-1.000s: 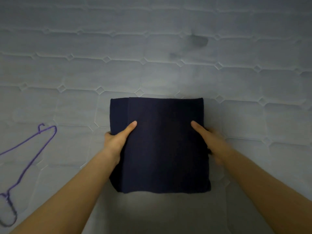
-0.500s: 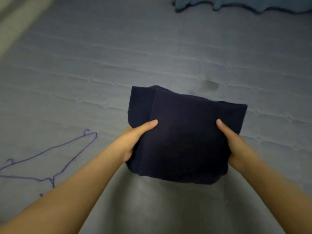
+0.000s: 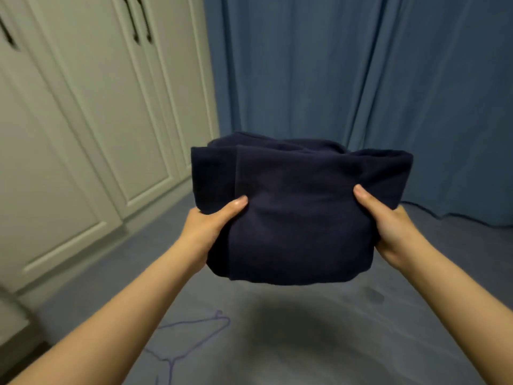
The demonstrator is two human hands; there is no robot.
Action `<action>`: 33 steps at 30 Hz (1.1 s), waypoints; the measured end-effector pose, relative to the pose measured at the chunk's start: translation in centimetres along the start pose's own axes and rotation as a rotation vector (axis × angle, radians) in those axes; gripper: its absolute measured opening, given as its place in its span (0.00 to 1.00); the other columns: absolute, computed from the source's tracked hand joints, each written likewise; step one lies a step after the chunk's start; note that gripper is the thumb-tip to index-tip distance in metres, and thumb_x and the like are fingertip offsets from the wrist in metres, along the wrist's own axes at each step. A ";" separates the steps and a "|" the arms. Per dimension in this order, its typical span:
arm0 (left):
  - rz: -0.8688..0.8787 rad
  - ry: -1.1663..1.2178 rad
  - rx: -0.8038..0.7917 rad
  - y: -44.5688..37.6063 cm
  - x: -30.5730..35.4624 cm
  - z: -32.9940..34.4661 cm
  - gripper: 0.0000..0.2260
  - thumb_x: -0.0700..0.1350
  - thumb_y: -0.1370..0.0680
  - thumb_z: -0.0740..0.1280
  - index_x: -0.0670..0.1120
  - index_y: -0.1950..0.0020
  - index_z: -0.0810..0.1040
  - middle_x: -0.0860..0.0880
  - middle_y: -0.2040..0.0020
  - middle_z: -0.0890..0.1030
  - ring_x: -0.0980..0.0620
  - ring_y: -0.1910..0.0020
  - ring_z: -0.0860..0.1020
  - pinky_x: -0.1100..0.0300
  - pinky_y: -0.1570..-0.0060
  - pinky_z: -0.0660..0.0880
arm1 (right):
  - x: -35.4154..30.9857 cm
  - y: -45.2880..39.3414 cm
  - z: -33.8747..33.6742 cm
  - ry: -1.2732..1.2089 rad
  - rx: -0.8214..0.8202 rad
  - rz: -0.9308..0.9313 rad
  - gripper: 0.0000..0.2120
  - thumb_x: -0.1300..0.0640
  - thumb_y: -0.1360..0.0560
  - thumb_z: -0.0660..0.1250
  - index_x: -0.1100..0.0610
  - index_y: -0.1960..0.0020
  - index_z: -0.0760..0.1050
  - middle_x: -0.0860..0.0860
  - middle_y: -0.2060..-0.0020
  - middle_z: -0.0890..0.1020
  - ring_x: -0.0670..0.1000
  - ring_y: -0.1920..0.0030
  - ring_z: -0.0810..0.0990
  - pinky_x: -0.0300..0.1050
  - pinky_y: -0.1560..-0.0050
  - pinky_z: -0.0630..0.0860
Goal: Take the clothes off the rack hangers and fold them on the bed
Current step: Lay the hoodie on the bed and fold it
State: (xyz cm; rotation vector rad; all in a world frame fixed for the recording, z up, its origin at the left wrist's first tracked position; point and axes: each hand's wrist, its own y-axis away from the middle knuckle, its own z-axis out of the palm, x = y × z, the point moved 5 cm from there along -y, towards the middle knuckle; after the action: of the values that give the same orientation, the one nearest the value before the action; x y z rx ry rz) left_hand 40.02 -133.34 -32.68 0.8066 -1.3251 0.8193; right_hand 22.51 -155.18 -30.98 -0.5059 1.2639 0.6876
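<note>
The folded garment [image 3: 294,215] is held in the air above the bed [image 3: 319,343], between both hands and clear of the mattress surface. A soft shadow lies on the bed directly beneath it.

The left hand [image 3: 206,229] grasps the left edge of the garment: the thumb lies flat across the top face and the remaining fingers are hidden underneath. The right hand [image 3: 388,226] grasps the right edge in the same way, thumb on top, fingers out of sight below. The garment spans the gap between the two hands, with its far edge beyond the thumbs and its near edge sagging slightly toward the person.

The garment is dark navy, of a matte, fine-textured fabric. It is folded into a thick, roughly rectangular bundle with rounded corners; a vertical fold line runs down the left portion, and the far edge shows several stacked, slightly rumpled layers.

The bed surface is grey-blue and smooth. A thin purple wire hanger [image 3: 191,343] lies flat on it, below and left of the garment, partly covered by the left forearm. Behind stand pale panelled wardrobe doors [image 3: 91,129] with dark handles, and a blue pleated curtain [image 3: 361,73].
</note>
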 end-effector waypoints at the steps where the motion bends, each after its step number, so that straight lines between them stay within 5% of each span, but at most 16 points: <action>1: 0.074 -0.019 0.036 1.9 3.5 -1.2 0.30 0.58 0.49 0.78 0.52 0.49 0.80 0.53 0.50 0.84 0.54 0.51 0.82 0.56 0.51 0.77 | -2.6 1.2 1.5 -0.015 -0.045 -0.033 0.29 0.46 0.40 0.73 0.52 0.41 0.76 0.47 0.49 0.84 0.47 0.51 0.83 0.40 0.54 0.79; 10: 0.507 -0.091 0.382 23.2 22.1 -10.5 0.28 0.60 0.45 0.77 0.55 0.48 0.79 0.53 0.48 0.83 0.52 0.47 0.81 0.57 0.51 0.77 | -16.2 13.4 13.5 -0.125 -0.407 -0.222 0.10 0.49 0.31 0.72 0.48 0.52 0.76 0.45 0.53 0.82 0.45 0.53 0.81 0.40 0.56 0.77; 14: 0.590 -0.158 0.481 33.6 24.3 -13.5 0.24 0.56 0.36 0.73 0.52 0.42 0.77 0.50 0.43 0.82 0.50 0.44 0.80 0.55 0.47 0.77 | -17.7 19.6 18.2 -0.162 -0.633 -0.217 0.09 0.49 0.30 0.71 0.46 0.51 0.74 0.43 0.56 0.80 0.45 0.54 0.80 0.40 0.56 0.76; 20: 0.639 -0.240 0.864 51.9 24.0 -18.1 0.34 0.65 0.42 0.76 0.55 0.40 0.74 0.54 0.43 0.81 0.54 0.42 0.79 0.58 0.44 0.75 | -17.6 31.9 27.2 -0.186 -1.000 -0.186 0.08 0.50 0.29 0.70 0.45 0.53 0.73 0.45 0.54 0.80 0.48 0.53 0.79 0.47 0.52 0.76; 23: 0.673 -0.284 1.017 59.7 23.1 -18.7 0.31 0.61 0.37 0.76 0.55 0.37 0.73 0.53 0.39 0.79 0.53 0.40 0.77 0.58 0.43 0.75 | -16.8 38.4 30.6 -0.190 -1.173 -0.139 0.08 0.50 0.30 0.71 0.46 0.53 0.74 0.46 0.52 0.81 0.49 0.52 0.80 0.49 0.49 0.77; 30: 0.697 -0.238 1.536 77.9 19.7 -19.5 0.17 0.48 0.29 0.72 0.59 0.44 0.75 0.58 0.46 0.81 0.59 0.47 0.80 0.58 0.48 0.75 | -15.2 55.8 36.5 -0.281 -1.494 -0.071 0.19 0.49 0.34 0.73 0.53 0.46 0.76 0.45 0.55 0.82 0.43 0.59 0.81 0.37 0.60 0.79; 33: 0.662 -0.260 1.717 85.3 18.5 -19.3 0.20 0.51 0.33 0.75 0.57 0.43 0.75 0.57 0.46 0.82 0.58 0.47 0.80 0.60 0.50 0.76 | -13.8 63.7 37.6 -0.254 -1.668 -0.044 0.32 0.37 0.50 0.77 0.51 0.50 0.78 0.42 0.59 0.84 0.41 0.61 0.83 0.36 0.63 0.78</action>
State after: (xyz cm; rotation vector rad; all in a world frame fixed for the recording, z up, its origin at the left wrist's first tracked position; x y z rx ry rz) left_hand -23.48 -73.73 -12.76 1.8113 -0.8237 2.5508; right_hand 0.75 -87.24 -6.96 -1.6903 0.1649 1.6365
